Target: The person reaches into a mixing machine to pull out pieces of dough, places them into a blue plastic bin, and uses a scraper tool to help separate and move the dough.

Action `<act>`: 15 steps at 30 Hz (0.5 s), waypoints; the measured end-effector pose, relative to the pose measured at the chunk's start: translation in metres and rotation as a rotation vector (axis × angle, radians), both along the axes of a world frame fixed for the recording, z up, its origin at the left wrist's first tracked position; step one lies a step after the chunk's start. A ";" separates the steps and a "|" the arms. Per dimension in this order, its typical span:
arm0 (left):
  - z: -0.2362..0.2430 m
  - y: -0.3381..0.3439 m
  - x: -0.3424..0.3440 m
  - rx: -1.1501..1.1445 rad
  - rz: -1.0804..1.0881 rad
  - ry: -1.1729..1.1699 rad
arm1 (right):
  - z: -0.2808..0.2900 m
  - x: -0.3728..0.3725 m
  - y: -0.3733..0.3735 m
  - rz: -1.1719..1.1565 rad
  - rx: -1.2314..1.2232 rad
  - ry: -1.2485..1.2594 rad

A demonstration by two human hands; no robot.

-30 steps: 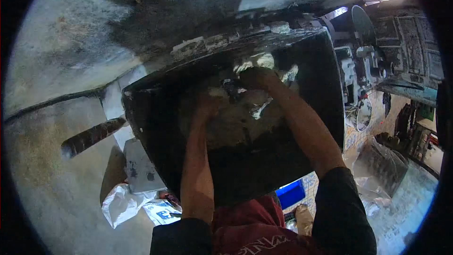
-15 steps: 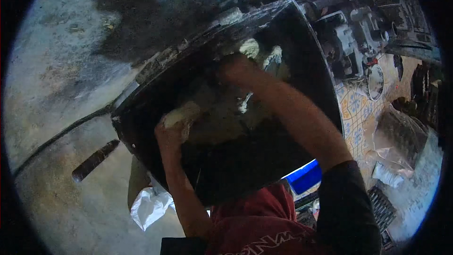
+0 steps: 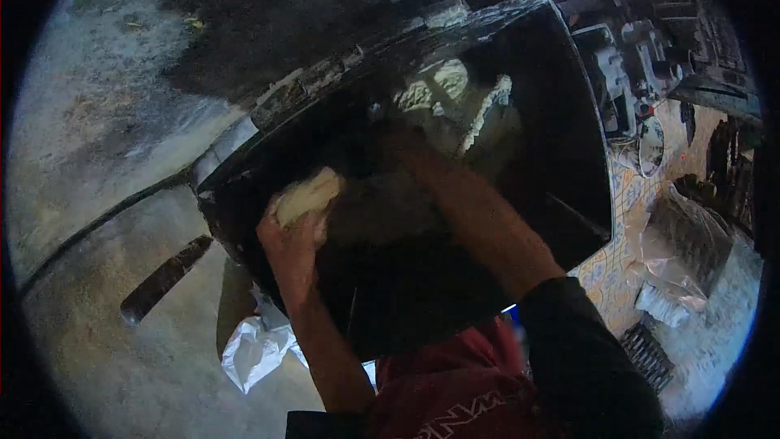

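Observation:
My left hand (image 3: 291,234) is closed around a pale lump of dough (image 3: 313,193) inside the left part of a dark, deep trough (image 3: 561,154). Farther in, my right hand (image 3: 400,140) reaches down toward the trough's far side; its fingers are lost in shadow. Just beyond that hand lies more pale dough (image 3: 449,78), in a rounded clump. A long ragged strip of dough (image 3: 487,114) rests to its right, apart from the hand.
A dark handle (image 3: 166,280) sticks out from the trough's left side. Machine parts (image 3: 646,57) stand at the right, above a patterned tile floor (image 3: 630,187). A white bag (image 3: 256,349) lies near the trough's lower left; a clear plastic bag (image 3: 682,244) sits at right.
The view has shifted a little. My right hand has drawn back and lower, uncovering more of the dough at the far side. My left hand still grips its lump, now turned more upright.

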State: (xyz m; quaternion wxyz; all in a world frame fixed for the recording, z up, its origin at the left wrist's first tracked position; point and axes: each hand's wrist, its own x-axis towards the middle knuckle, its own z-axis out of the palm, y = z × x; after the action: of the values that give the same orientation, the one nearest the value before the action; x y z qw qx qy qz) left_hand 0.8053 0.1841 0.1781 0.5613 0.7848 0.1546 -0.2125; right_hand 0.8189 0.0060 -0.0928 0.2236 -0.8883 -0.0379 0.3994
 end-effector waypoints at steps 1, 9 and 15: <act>0.003 0.007 0.001 0.014 0.002 0.003 | 0.000 -0.009 0.018 -0.034 0.003 -0.048; 0.071 0.030 -0.006 0.161 -0.206 -0.349 | 0.046 -0.048 0.041 -0.245 -0.112 -0.475; 0.120 0.084 -0.024 0.240 0.126 -0.581 | 0.272 -0.013 -0.031 0.212 -0.167 -0.063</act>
State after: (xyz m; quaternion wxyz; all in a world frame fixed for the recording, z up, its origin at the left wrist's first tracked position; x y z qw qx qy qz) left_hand 0.7812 0.2680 0.2980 0.4974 0.8622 0.0599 0.0753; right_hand 0.8063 -0.0253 0.1788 0.1040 -0.9069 -0.1051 0.3945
